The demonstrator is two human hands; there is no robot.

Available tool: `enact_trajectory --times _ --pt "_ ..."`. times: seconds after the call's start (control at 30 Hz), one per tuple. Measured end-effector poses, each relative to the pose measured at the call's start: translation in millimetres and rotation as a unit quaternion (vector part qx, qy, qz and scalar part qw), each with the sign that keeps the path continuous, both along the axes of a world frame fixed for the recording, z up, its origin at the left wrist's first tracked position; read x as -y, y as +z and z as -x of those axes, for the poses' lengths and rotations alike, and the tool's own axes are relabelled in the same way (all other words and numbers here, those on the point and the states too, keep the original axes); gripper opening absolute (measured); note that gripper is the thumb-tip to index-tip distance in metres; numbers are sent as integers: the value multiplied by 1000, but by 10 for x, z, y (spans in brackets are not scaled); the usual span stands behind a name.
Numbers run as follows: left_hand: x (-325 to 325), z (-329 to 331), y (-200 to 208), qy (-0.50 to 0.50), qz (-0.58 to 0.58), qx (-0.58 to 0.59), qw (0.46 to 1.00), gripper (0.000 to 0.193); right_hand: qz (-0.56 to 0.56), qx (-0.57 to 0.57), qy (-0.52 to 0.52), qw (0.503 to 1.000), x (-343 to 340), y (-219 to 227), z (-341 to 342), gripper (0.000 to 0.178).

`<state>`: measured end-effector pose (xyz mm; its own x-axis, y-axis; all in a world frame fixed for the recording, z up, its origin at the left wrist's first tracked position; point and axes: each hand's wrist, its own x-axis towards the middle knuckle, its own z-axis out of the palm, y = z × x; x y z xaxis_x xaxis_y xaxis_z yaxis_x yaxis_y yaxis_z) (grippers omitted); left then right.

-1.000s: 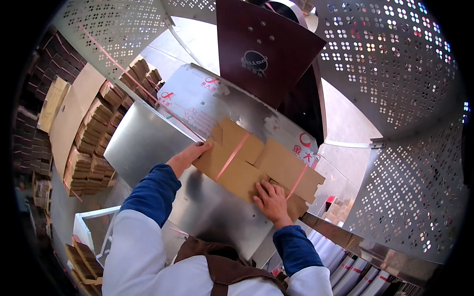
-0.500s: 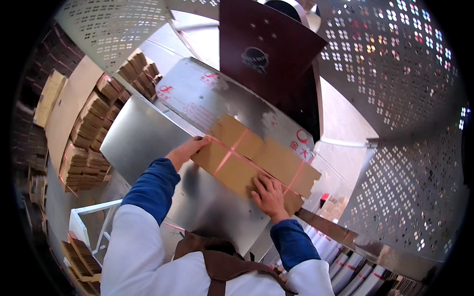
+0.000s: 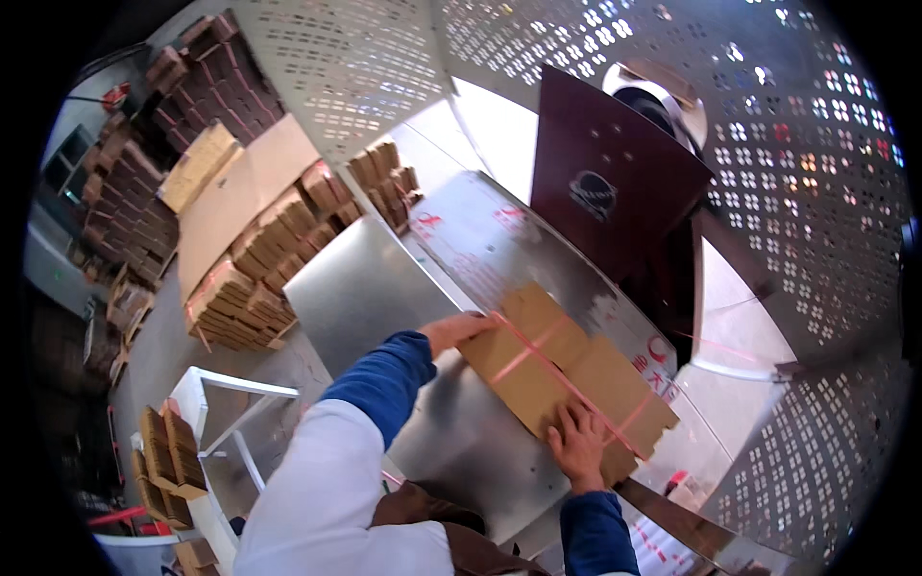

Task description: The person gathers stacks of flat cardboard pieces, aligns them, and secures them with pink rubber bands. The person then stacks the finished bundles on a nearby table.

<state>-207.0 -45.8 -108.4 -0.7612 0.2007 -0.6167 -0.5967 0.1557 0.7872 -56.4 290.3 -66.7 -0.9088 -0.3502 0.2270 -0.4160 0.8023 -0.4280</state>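
A flat bundle of brown cardboard (image 3: 523, 389) lies slantwise on the metal worktop (image 3: 437, 446), tied with pink strapping (image 3: 567, 382) lengthwise and across. At its left end my left hand (image 3: 463, 331) is closed round the edge, fingers on top by the strap. My right hand (image 3: 578, 444) rests palm down on the near right part of the bundle, fingers slightly apart and not wrapped round it. Both forearms have blue cuffs. What the underside of the bundle touches is hidden.
Beyond the bundle stands a maroon machine panel (image 3: 619, 178). Perforated metal screens (image 3: 797, 182) curve round the right and back. Stacked cardboard bundles (image 3: 254, 288) fill the left, near a white metal frame (image 3: 226, 384). White rolls lie at the lower right.
The view has swung left, so the worktop and bundle sit further right and lower in the picture. Both hands keep about the same places on the bundle.
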Motion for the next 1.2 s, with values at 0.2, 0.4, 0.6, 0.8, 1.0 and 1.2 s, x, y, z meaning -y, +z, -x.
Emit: enact_trajectory --times 0.2,0.4,0.6,0.8,1.0,1.2 --pt "-23 -43 183 21 -15 37 999 53 -10 4 5 1000 63 -17 -19 43" --pt "-143 42 232 -3 45 -12 999 55 -49 -9 -16 999 2 -4 -11 42" --pt "-138 -50 -284 39 -8 -18 999 63 -127 18 -15 992 -32 95 50 48" --pt "-204 0 -289 38 4 -55 998 55 -38 34 -50 997 -174 92 -10 44" --pt "-9 9 -418 -86 -81 -84 989 35 45 -21 -500 865 -803 -333 32 55" --pt "-147 -85 88 14 -43 -38 998 67 80 176 -573 796 -1386 -865 98 80"
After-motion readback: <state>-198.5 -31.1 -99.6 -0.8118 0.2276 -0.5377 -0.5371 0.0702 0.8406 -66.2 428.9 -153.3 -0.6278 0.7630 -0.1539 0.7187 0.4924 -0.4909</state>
